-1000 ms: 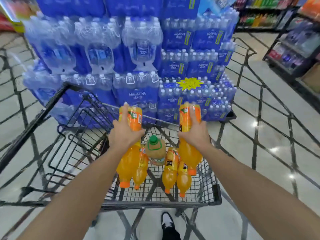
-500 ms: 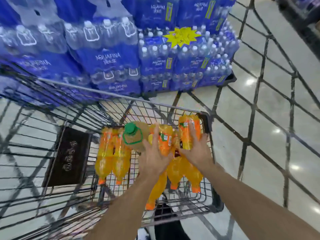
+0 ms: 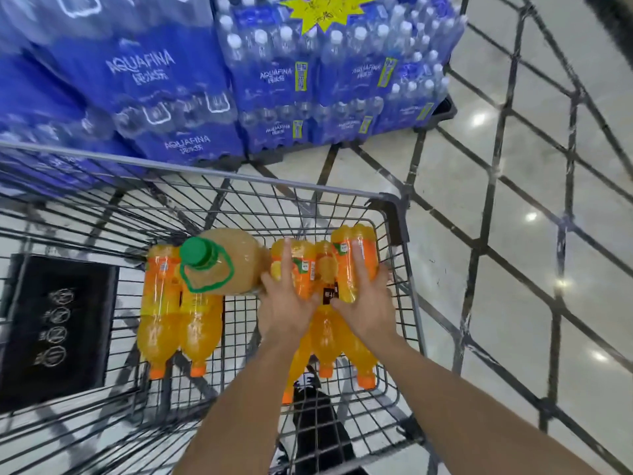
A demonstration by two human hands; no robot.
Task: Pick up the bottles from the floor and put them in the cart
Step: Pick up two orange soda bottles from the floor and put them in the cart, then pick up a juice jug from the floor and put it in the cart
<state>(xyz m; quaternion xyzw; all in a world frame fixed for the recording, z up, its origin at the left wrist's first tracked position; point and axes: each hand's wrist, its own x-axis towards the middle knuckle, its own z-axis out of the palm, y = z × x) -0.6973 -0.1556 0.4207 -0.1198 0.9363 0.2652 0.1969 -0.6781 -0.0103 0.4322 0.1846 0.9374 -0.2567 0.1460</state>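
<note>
Inside the wire cart [image 3: 394, 214] lie several orange soda bottles with their caps toward me. My left hand [image 3: 286, 299] rests flat on one orange bottle [image 3: 301, 262], fingers wrapped over it. My right hand [image 3: 366, 299] grips another orange bottle [image 3: 352, 255] against the cart's right wall. Two more orange bottles [image 3: 161, 303] lie side by side at the left. A big pale juice jug [image 3: 233, 262] with a green cap lies across them, touching my left hand.
Stacked blue packs of water bottles [image 3: 274, 80] stand on a pallet just beyond the cart. A black child-seat flap [image 3: 58, 330] sits at the cart's left. Glossy tiled floor [image 3: 531, 200] opens to the right. My shoe [image 3: 308, 399] shows under the cart.
Both hands have lowered their orange bottles from above the cart's rim down onto the basket floor beside the others. The view has tilted further down.
</note>
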